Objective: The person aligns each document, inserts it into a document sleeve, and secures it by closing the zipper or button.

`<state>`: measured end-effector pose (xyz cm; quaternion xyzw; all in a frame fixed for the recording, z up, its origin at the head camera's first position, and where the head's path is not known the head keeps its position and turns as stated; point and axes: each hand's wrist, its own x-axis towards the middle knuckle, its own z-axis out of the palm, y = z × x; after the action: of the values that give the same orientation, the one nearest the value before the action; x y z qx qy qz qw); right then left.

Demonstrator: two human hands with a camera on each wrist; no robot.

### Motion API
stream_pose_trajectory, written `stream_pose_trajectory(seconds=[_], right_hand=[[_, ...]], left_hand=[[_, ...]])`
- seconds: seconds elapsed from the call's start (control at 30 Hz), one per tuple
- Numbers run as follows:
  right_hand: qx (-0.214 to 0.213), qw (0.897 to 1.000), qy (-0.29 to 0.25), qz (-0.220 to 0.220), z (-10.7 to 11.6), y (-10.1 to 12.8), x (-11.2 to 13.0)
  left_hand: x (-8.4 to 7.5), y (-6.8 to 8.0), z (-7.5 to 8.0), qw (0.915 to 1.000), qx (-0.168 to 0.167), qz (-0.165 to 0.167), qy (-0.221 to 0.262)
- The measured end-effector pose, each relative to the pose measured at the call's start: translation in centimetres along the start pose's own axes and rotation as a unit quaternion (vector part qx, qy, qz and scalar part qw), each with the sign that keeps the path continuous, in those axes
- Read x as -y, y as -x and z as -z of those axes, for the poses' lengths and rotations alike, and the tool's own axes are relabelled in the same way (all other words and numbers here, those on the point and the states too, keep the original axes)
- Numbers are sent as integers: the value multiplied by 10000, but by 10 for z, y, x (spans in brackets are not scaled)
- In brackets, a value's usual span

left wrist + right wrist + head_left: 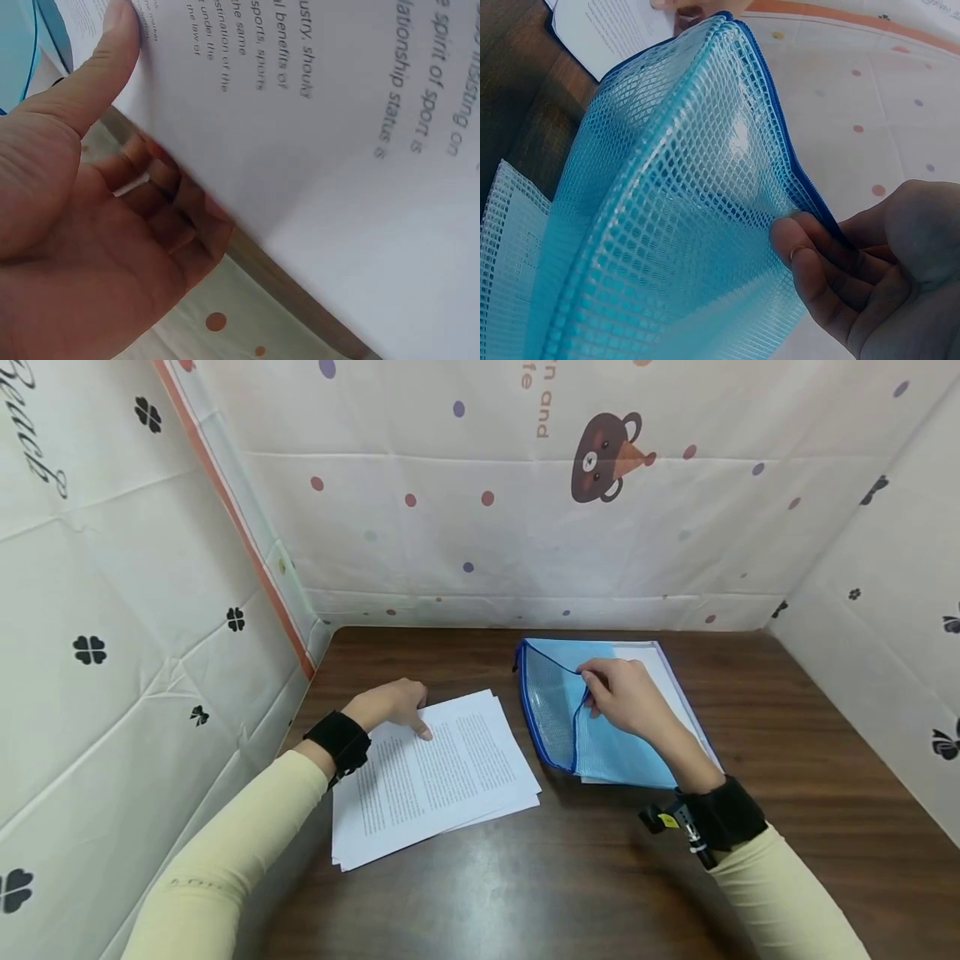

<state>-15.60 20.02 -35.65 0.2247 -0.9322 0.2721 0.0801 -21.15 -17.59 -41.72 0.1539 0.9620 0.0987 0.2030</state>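
Note:
A stack of printed white sheets (435, 772) lies on the left half of the table. My left hand (405, 710) holds its far left corner. In the left wrist view the thumb (112, 52) presses on top of the sheets (315, 150) while the curled fingers (176, 217) sit under their edge. To the right lies a blue mesh zip pouch (558, 718). My right hand (600, 689) pinches its blue zipper edge and lifts the upper side, so the mouth gapes toward the sheets. Up close, my right fingertips (802, 247) clamp the rim of the pouch (675, 210).
The dark wooden table (600, 885) is walled on three sides by pale cloth with dots and a bear print (607, 456). A white sheet (667, 681) lies under the pouch. Black bands sit on both wrists.

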Motion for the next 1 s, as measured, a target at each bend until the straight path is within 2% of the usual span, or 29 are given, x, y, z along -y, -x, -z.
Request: stream_pose_trajectory(seconds=[0.2,0.6,0.87,0.93,1.0], right_hand=[[-3,10000,-19,-44,-2,1,0],[-46,10000,46,-32,-4,4,-1],[-28,10000,43,-29,-5,5,0],[-12,10000,54,-58,-5,5,1],[-22,10000,56,-73,-4,5,1]], left_hand=[[4,-1,-2,9995,-31,-274,177],[21,4,-3,9925,-820,-883,212],[31,13,9,9890,-1295,-580,-419],[34,15,12,9886,-1335,-557,-413],[38,17,14,9881,-1396,-609,-209]])
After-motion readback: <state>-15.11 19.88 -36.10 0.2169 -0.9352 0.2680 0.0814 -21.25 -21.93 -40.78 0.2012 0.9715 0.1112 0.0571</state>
